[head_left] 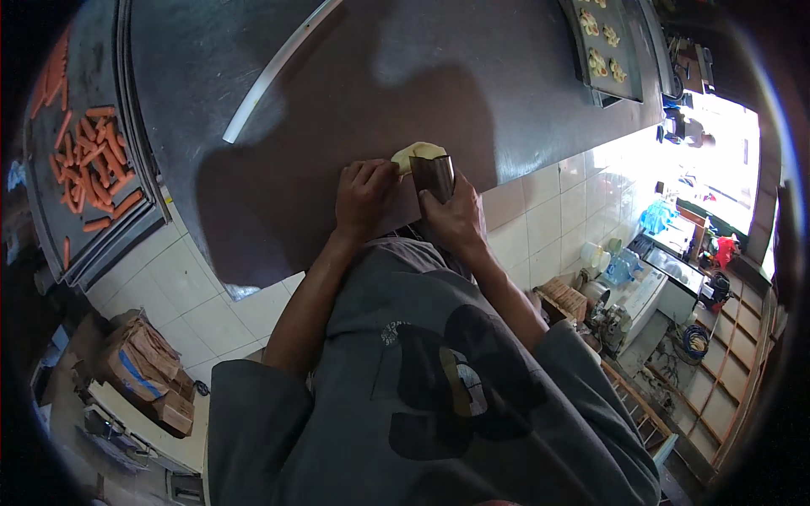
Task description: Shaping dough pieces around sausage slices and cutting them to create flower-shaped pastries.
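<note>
At the near edge of the dark worktable [363,110] lies a pale yellow piece of dough [407,155]. My left hand [367,190] has its fingers curled together against the left end of the dough, pinching it. Closed around a dark, shiny metal scraper [432,175], my right hand [457,215] holds the blade upright against the dough's right part. The scraper hides some of the dough, and the fingers behind it are out of sight.
A long pale strip [274,76] lies farther off on the table. Many sausages [97,164] fill a dark tray at the left. Shaped pastries [612,35] rest on a metal tray [629,84] at the far right. Cardboard boxes [148,363] stand at lower left.
</note>
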The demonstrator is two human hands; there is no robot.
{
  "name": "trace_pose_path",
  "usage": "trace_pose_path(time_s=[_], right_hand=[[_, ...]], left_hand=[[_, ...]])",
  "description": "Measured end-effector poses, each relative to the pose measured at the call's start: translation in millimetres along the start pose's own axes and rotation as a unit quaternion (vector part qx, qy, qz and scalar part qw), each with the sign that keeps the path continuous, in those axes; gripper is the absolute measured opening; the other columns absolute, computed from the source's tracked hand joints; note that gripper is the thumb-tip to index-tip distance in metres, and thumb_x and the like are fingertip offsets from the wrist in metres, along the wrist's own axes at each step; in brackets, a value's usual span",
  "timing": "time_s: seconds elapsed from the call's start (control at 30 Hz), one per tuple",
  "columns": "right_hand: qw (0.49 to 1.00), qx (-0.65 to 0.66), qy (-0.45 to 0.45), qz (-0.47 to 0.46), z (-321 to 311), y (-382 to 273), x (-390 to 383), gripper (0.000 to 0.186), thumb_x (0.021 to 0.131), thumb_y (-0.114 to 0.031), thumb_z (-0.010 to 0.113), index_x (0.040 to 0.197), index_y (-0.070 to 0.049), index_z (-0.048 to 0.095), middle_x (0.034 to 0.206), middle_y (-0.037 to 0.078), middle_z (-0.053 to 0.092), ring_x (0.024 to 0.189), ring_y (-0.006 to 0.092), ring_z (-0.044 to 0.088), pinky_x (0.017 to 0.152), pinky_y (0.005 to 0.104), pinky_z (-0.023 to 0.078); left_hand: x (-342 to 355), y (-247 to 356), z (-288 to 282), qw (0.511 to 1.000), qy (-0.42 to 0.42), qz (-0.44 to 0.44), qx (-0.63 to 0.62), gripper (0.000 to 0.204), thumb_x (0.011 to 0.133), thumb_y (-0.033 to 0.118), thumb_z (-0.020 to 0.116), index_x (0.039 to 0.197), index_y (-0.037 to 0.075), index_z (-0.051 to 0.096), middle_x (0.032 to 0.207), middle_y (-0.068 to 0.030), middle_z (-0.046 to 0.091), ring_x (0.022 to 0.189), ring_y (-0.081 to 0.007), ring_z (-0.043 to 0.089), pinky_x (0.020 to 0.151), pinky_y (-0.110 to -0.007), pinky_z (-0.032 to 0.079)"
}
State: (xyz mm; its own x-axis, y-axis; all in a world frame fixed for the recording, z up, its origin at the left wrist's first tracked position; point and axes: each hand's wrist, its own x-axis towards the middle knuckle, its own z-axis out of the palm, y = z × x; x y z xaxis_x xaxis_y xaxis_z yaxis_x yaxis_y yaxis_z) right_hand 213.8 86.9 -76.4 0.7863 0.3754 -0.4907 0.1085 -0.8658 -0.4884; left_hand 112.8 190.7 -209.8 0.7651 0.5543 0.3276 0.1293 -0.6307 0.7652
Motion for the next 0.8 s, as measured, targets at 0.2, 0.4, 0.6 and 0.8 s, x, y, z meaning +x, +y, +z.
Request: trace_pose_path(time_s=[0.2, 0.4, 0.6, 0.8], right_hand=[[1.000, 0.000, -0.008, -0.006, 11, 15, 10, 0.046, 0.084, -0.022, 0.067, 0.123, -0.001, 0.058, 0.109, 0.028, 0.069, 0.105, 0.0450, 0.066, 0.090, 0.0512, 0.052], [1.000, 0.011, -0.012, 0.003, 16, 4, 11, 0.046, 0.081, -0.023, 0.068, 0.121, -0.002, 0.058, 0.108, 0.026, 0.068, 0.104, 0.0441, 0.065, 0.089, 0.0507, 0.051], [0.999, -0.027, -0.033, -0.008, 30, 14, 21, 0.045, 0.082, -0.020, 0.067, 0.123, -0.003, 0.057, 0.109, 0.026, 0.068, 0.106, 0.0452, 0.064, 0.091, 0.0509, 0.052], [0.999, -0.037, -0.025, 0.005, 29, 21, 26, 0.048, 0.080, -0.019, 0.067, 0.124, -0.003, 0.054, 0.104, 0.028, 0.069, 0.102, 0.0466, 0.066, 0.089, 0.0547, 0.050]], left_hand=[[-2, -1, 0, 1.000, -0.010, 0.000, 0.010, 0.026, 0.082, 0.016, 0.073, 0.107, 0.013, 0.068, 0.104, -0.0020, 0.067, 0.094, -0.0242, 0.062, 0.082, -0.039, 0.049], [-1, 1, -3, 1.000, -0.019, 0.002, -0.001, 0.027, 0.081, 0.015, 0.072, 0.108, 0.014, 0.070, 0.106, -0.0018, 0.067, 0.095, -0.0237, 0.061, 0.083, -0.039, 0.049], [-7, -3, 0, 1.000, -0.024, -0.008, 0.011, 0.025, 0.083, 0.016, 0.071, 0.108, 0.014, 0.070, 0.106, -0.0021, 0.067, 0.095, -0.0234, 0.062, 0.083, -0.039, 0.049], [-3, 0, 1, 0.999, -0.027, -0.041, 0.012, 0.023, 0.083, 0.018, 0.072, 0.105, 0.012, 0.069, 0.103, -0.0037, 0.067, 0.094, -0.0252, 0.063, 0.083, -0.041, 0.048]])
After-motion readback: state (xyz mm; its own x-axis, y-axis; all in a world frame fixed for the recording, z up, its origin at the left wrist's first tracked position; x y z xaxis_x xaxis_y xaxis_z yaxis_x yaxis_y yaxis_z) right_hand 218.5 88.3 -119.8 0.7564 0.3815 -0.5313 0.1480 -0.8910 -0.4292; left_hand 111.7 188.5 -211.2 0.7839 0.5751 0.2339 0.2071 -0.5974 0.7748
